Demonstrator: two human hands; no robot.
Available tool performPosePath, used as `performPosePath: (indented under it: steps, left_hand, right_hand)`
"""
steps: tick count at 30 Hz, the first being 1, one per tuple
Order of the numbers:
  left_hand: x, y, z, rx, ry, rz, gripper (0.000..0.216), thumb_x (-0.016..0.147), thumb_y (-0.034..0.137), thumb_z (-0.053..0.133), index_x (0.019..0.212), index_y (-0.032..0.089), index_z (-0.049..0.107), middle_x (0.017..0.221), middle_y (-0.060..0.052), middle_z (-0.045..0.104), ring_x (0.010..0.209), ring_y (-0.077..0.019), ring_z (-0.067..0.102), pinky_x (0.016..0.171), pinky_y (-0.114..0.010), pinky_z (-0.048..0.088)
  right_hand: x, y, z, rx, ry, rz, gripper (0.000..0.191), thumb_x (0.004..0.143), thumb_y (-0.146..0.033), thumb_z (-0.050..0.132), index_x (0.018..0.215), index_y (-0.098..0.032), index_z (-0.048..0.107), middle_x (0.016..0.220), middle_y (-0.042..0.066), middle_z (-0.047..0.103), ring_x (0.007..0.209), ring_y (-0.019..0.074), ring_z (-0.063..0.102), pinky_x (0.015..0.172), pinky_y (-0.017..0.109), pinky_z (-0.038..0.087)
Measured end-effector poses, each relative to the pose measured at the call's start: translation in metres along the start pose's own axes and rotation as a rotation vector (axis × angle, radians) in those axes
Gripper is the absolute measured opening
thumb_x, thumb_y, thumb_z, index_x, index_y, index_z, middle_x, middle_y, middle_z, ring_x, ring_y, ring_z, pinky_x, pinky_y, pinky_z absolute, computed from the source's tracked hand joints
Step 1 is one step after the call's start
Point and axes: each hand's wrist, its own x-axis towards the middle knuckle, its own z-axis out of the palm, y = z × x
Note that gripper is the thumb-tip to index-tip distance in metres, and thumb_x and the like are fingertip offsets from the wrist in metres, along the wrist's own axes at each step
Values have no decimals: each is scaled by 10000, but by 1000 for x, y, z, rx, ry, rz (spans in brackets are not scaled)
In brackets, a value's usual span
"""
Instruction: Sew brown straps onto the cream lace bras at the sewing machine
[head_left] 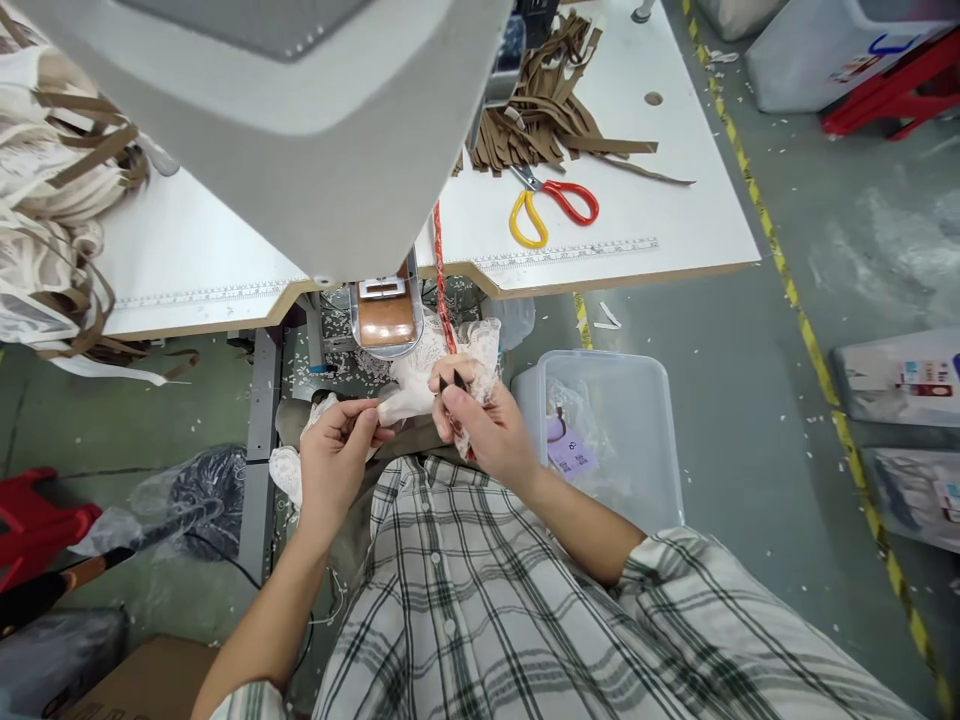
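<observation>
A piece of white lace fabric [409, 395] stretches between my hands, just in front of the sewing machine's small bed [386, 325]. Its left end is pinched in the fingertips of my left hand [341, 445]. My right hand [487, 425] is closed round small thread snips [451, 383], whose dark tips poke out between thumb and fingers. Part of the lace is bunched in that same hand. A red patterned cord [442, 280] runs from the table down to the right hand. The snips' body is hidden by my fingers.
Scissors [555, 205] with red and yellow handles lie on the white table [712, 200] beside brown fabric strips [536, 110]. White garments [52, 190] pile up at left. The machine head [300, 150] overhangs my hands. A clear plastic bin [637, 440] stands at right.
</observation>
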Motion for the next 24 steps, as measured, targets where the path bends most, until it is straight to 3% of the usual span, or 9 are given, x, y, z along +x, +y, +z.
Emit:
performPosePath:
  steps: [3,6,11,17,18,19,20,22,24]
  left_hand:
    - [-2,3,2,2,-56,1,197,869,335,642,967,177,705,751,-1,727,661,-131,706,643,-220,574]
    - [-3,2,0,2,-85,-42,195,865,332,643,965,177,705,719,2,723,653,-133,707,635,-219,574]
    - [-5,0,-5,-14,-95,-140,199,865,332,635,956,171,708,692,-5,719,643,-131,694,625,-214,568]
    - [-3,-1,-15,-17,-138,-169,208,863,339,634,952,163,703,678,-14,712,633,-130,680,615,-211,549]
    - [-2,-2,-18,-23,-135,-179,214,864,342,632,960,162,699,677,-13,709,634,-130,678,614,-210,545]
    - [-1,-3,-21,-30,-140,-188,222,865,346,629,969,161,694,677,-13,707,635,-130,676,616,-212,543]
    - [0,-4,-23,-38,-154,-195,230,867,353,626,975,160,688,676,-13,704,635,-132,675,619,-217,543]
    - [3,-3,-25,-43,-201,-200,247,868,370,621,988,160,670,662,-10,695,623,-137,673,618,-229,543]
    - [4,2,-22,-28,-261,-189,267,870,386,613,1029,172,625,641,5,683,607,-148,674,599,-242,539]
  right_hand:
    - [-2,8,3,205,-2,56,217,916,-439,587,935,-230,530,714,-34,550,492,89,520,467,222,439]
    - [9,4,-10,366,128,29,199,885,-376,645,866,-206,542,622,-67,456,413,51,404,396,179,364]
    - [41,-27,-62,398,518,-232,123,901,-228,598,794,-192,550,599,-100,320,405,23,240,403,122,319]
    - [49,-82,-145,313,881,-420,367,965,-83,354,668,-197,535,570,-91,286,370,30,251,426,133,333]
    - [47,-89,-164,218,953,-456,370,976,-102,334,693,-213,545,592,-79,344,392,37,311,471,149,373]
    - [46,-93,-184,-84,1082,-488,372,985,-135,310,718,-227,551,637,-54,435,434,53,391,524,186,415]
    - [44,-95,-201,-477,1086,-433,335,982,-164,324,776,-235,577,734,-13,547,531,82,503,614,245,466]
    - [39,-91,-218,-1002,978,-252,72,876,-218,587,814,-222,623,970,88,666,833,190,641,840,405,482]
    - [33,-78,-206,-1244,737,-131,208,699,-217,789,870,-197,673,1157,173,658,1118,308,593,1018,520,371]
